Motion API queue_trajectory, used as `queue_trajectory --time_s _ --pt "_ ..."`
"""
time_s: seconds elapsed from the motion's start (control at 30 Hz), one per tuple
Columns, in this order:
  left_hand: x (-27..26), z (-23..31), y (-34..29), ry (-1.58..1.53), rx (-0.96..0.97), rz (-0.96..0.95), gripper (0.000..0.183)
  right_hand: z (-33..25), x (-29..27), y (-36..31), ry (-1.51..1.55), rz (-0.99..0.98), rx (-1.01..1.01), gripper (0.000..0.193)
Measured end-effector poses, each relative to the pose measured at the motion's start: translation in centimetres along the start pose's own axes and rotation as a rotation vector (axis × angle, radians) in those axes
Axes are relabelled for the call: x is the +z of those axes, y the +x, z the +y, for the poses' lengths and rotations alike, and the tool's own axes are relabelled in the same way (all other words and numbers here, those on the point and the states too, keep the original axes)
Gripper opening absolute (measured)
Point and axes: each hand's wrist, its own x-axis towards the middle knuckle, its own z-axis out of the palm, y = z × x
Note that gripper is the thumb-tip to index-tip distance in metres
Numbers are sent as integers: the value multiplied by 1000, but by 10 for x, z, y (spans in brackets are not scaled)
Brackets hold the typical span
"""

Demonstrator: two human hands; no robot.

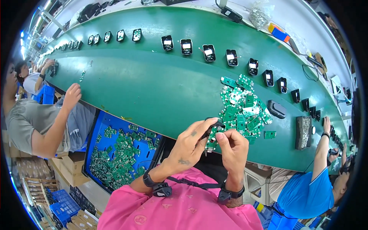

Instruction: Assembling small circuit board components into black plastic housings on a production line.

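Head view. Left hand (190, 142) and right hand (232, 147) meet at about 6 o'clock, just at the near edge of the green bench (153, 84). Left fingers are clamped on a small black housing (215, 123) and the top of a green board (211, 141); right fingers are pinched together on the same board from its right side. Board is upright between the two hands, just below the housing (whether it is seated in it, cannot tell).

Pile of boards (242, 108) lies at 1 o'clock of the hands, near. Black case (276, 109) sits just beyond the pile at 3 o'clock. Blue bin (100, 126) of more boards at 9 o'clock, below bench level.

Risk, as judged: the thin board could slip from a fingertip pinch and fall off the bench edge; forcing it in tilted could bend it.
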Motion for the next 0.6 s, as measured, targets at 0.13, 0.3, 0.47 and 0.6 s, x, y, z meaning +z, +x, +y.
queue_trajectory --time_s 0.13,0.3,0.47,0.6 --pt "-4 -2 1 -11 -38 -59 53 -1 -4 3 -1 -40 15 27" --pt "-9 -2 3 -102 -182 -144 48 3 -7 7 -25 -49 75 26" --pt "-11 -9 1 -292 -271 -150 47 2 1 6 -129 -12 28 22" --pt "-9 -6 4 -332 -309 -115 45 6 16 7 -71 91 -13 22"
